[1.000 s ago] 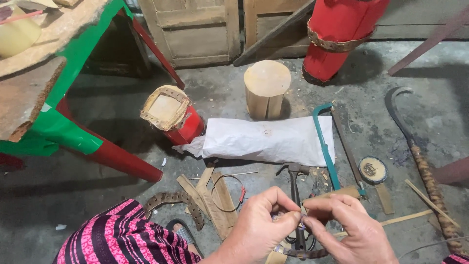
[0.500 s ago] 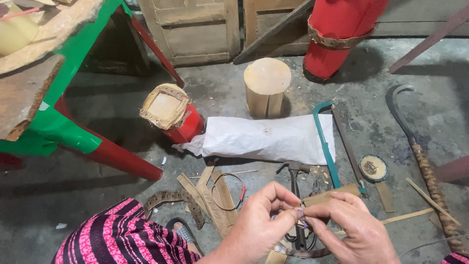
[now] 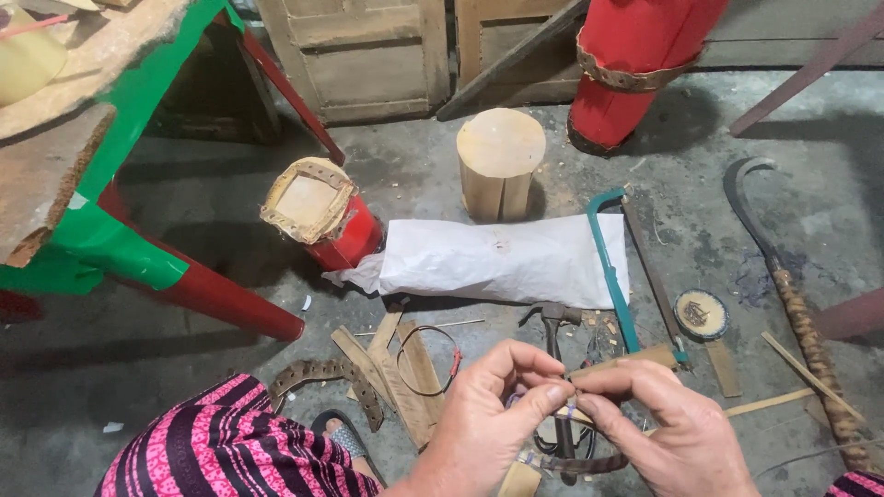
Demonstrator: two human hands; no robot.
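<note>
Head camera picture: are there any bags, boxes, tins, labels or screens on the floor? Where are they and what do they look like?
White bag: long, lying flat mid-floor before the wooden block; plain and crumpled.
Small round tin: right of the teal-framed saw; open, flat, with small dark bits inside.
Red container: left of the bag, tipped over; tan woven rim.
No labels, signs or screens show.

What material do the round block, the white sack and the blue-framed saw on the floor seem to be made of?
Round block: raw wood, pale and unpainted, with a split down its side.
White sack: probably woven plastic, matte and creased.
Saw: painted teal metal frame, with a seemingly wooden tan handle.
</note>
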